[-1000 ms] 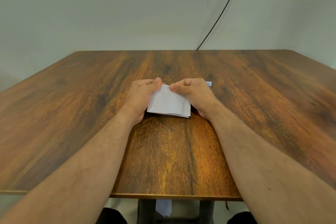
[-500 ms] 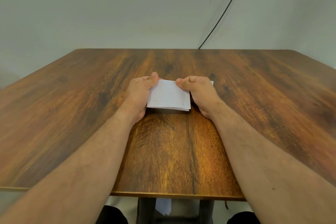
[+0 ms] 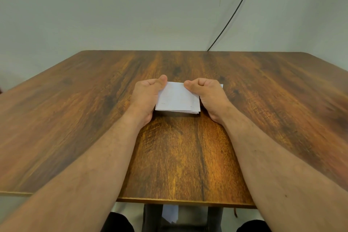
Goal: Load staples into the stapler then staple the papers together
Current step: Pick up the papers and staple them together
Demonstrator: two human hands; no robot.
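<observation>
- My left hand (image 3: pixel 146 94) is on the left side of the paper stack (image 3: pixel 178 99), curled round its left edge, thumb on top at the far left corner, heel down on the wooden table (image 3: pixel 75 118).
- The paper stack itself is a small white bundle lying flat on the table, sheets a bit fanned along the near edge, right between both hands.
- My right hand (image 3: pixel 208 93) is on the stack's right side, same deal: fingers curled in, thumb pressing the far right part of the top sheet, so it's gripping the paper too.
- Just past my right hand, a white corner pokes out. Can't tell what it is.
- Behind the stack, a black cable (image 3: pixel 233 17) runs up the wall.
</observation>
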